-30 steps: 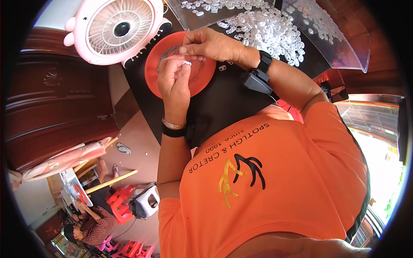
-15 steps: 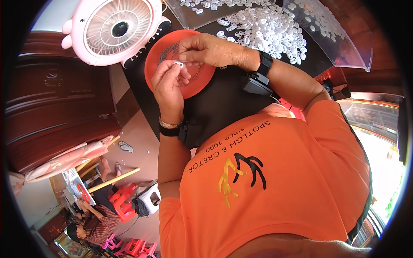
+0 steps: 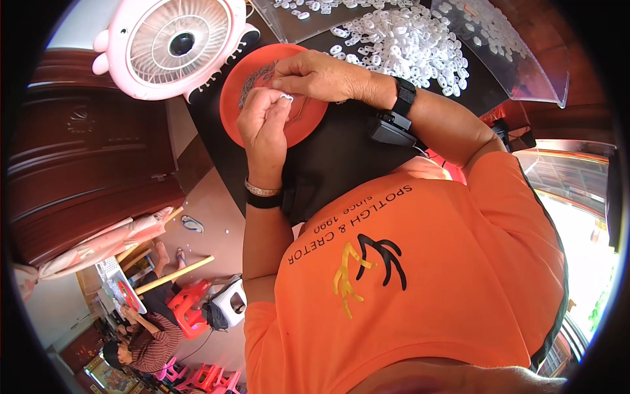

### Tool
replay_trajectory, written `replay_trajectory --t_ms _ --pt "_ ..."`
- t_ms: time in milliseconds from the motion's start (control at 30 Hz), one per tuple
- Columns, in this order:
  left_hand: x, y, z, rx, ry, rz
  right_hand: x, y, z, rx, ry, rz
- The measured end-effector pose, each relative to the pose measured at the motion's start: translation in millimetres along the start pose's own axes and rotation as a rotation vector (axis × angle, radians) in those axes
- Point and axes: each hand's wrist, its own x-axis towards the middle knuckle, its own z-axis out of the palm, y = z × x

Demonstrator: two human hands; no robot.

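1. Orange-red, round plastic bowl (image 3: 231, 108) sits on the black flat tabletop (image 3: 341, 144); over its near side, the left hand (image 3: 262, 134) is raised, thumb and forefinger pressed together.
2. That pinch holds a small white plastic piece (image 3: 286, 97) by its edge, leaving part of it exposed to the right; a light, steady hold there would keep its face reachable.
3. Just beyond and to the right, the right hand (image 3: 321, 77) bends its fingers toward the thumb. I cannot tell whether the tips pinch anything; bracing them close to the left fingertips would help accuracy.
4. Thin grey metallic strands (image 3: 254, 80) lie in the bowl, best kept untangled.
5. Far right, loose white oval plastic pieces (image 3: 413, 52) lie heaped.
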Motion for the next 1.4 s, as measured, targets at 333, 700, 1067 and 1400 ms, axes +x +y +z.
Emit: replay_trajectory --t_ms 333,700,1067,1400 --pt "0 6 -6 -0.496 0.048 -0.316 -2 2 5 -0.008 -0.011 -0.094" --pt "2 10 -10 -0.395 0.148 -0.356 2 5 -7 0.315 0.038 -0.085" --pt "-1 15 -1 -0.235 0.068 -0.239 -3 -6 -10 0.083 0.009 -0.133" --pt "0 14 -1 -0.238 0.018 -0.229 -4 -8 -11 0.003 -0.015 -0.202"
